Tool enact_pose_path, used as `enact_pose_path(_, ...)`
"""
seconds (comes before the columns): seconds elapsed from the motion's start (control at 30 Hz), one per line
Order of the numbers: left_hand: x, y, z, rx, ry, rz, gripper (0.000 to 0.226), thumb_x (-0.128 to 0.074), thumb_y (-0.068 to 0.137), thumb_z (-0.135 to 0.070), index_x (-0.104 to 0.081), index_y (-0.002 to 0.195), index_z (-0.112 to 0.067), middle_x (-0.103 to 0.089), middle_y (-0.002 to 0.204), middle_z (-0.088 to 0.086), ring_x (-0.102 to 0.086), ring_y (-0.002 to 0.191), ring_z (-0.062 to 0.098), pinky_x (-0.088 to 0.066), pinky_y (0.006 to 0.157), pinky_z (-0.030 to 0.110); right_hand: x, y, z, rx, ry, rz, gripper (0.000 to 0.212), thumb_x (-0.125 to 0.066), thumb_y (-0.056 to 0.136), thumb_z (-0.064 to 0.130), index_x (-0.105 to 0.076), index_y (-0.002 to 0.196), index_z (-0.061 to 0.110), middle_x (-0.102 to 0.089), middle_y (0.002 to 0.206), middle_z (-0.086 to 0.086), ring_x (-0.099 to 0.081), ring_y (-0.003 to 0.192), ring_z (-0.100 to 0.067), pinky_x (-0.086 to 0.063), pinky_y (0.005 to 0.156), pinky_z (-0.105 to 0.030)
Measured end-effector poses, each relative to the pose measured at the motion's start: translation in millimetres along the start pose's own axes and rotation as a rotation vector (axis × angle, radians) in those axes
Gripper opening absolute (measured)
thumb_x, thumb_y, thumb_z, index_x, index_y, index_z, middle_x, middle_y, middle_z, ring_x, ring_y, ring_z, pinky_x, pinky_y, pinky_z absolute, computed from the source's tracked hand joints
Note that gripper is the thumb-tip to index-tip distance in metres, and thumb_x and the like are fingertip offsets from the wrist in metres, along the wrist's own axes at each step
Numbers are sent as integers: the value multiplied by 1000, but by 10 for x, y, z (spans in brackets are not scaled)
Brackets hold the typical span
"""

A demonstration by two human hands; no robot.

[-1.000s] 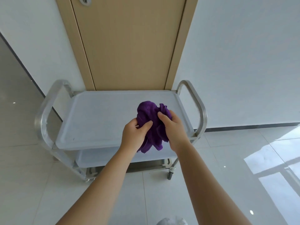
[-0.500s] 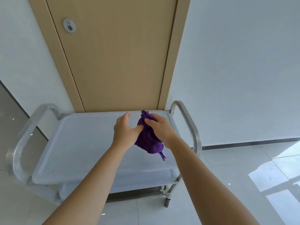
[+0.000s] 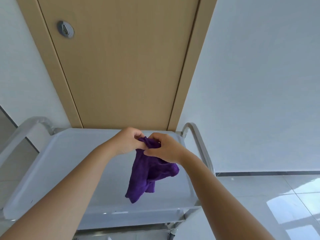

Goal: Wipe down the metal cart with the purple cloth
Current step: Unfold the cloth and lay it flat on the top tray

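Both hands, left hand [image 3: 127, 142] and right hand [image 3: 166, 148], pinch the top of a purple cloth [image 3: 149, 172] with clamped fingers, dangling it above the metal cart [image 3: 57, 163].

Person, two bare forearms entering from 7 and 5 o'clock: no sleeves, left hand [image 3: 127, 142] and right hand [image 3: 164, 148] ungloved, unadorned.

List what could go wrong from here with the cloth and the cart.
1. Both hands, left and right, pinch only the top of the purple cloth; it could slip and drop.
2. The cart appears to be on wheels, so hard wiping may roll it toward the door.
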State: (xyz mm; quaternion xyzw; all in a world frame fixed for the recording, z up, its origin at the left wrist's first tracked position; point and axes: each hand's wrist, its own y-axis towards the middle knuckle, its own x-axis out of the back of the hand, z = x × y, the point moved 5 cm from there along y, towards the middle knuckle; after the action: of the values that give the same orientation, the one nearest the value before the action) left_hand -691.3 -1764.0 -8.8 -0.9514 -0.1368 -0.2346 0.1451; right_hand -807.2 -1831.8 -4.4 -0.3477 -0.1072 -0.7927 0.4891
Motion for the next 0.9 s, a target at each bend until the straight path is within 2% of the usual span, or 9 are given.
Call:
enact_pose_path(0.1, 139, 122, 72, 46, 66, -41, 23, -71, 78, -22, -61, 67, -6, -51, 60, -1, -42, 58, 14, -34, 59, 26, -43, 192, -35, -47, -209, -58, 35, -72, 75, 41, -54, 95, 18, -57, 84, 5, -55, 77, -14, -47, 70, -29)
enact_pose_path(0.2, 255, 217, 70, 36, 98, -34, 28, -68, 80, -24, -55, 66, -3, -40, 61, 3, -32, 59, 17, -26, 55, 27, -60, 386, -24, -86, -307, -152, 36, -65, 80, 46, -55, 94, 14, -61, 85, 0, -57, 78, -19, -48, 71, -34)
enact_pose_path(0.27, 349, 294, 73, 18, 104, -34, 28, -66, 81, -23, -59, 70, 1, -44, 61, 3, -35, 58, 16, -27, 54, 25, -83, 505, 12, -76, -265, -146, 26, -60, 84, 37, -57, 92, 12, -62, 83, -3, -56, 75, -21, -48, 69, -35)
enact_pose_path(0.37, 502, 398, 118, -21, 91, -66, 16, -66, 82, -24, -69, 75, -11, -58, 66, 3, -44, 60, 13, -35, 59, 25, -48, 640, 55, -48, -243, -164, 14, -53, 83, 19, -56, 93, 9, -60, 83, -6, -55, 76, -24, -48, 70, -37)
enact_pose_path(0.5, 705, 469, 305, -38, 5, -108, 13, -66, 72, -31, -70, 78, -20, -69, 78, 16, -54, 67, 17, -41, 66, 32, 5, 783, 60, -39, -195, -194, 8, -49, 83, 12, -55, 88, 8, -55, 75, -3, -50, 71, -21, -42, 63, -32)
enact_pose_path(0.57, 794, 480, 392, -45, -20, -143, 8, -66, 78, -26, -69, 77, -18, -67, 72, 12, -52, 65, 17, -39, 65, 31, 16, 842, 43, -56, -101, -186, 11, -53, 87, 17, -59, 87, 8, -59, 78, -6, -53, 72, -21, -43, 63, -32)
enact_pose_path(0.7, 973, 477, 500, -54, -56, -220, 14, -59, 89, -19, -69, 82, -12, -59, 68, 5, -46, 64, 15, -33, 63, 27, 3, 909, -35, -160, 363, -145, 32, -52, 95, 34, -61, 83, 6, -55, 72, -7, -51, 67, -21, -40, 61, -30)
enact_pose_path(0.77, 1076, 487, 533, -55, -100, -278, 18, -54, 91, -17, -70, 84, -10, -61, 73, 4, -49, 68, 14, -37, 65, 28, 9, 951, -128, -250, 518, -225, 38, -49, 96, 35, -58, 83, 0, -50, 75, -9, -46, 72, -23, -37, 66, -33)
enact_pose_path(0.9, 1339, 486, 646, -6, -326, -453, 23, -48, 90, -11, -68, 79, -16, -61, 73, -1, -52, 72, 12, -42, 72, 27, 102, 931, -285, -445, 699, -505, 25, -47, 96, 25, -55, 79, 8, -47, 77, -7, -46, 77, -22, -40, 71, -35)
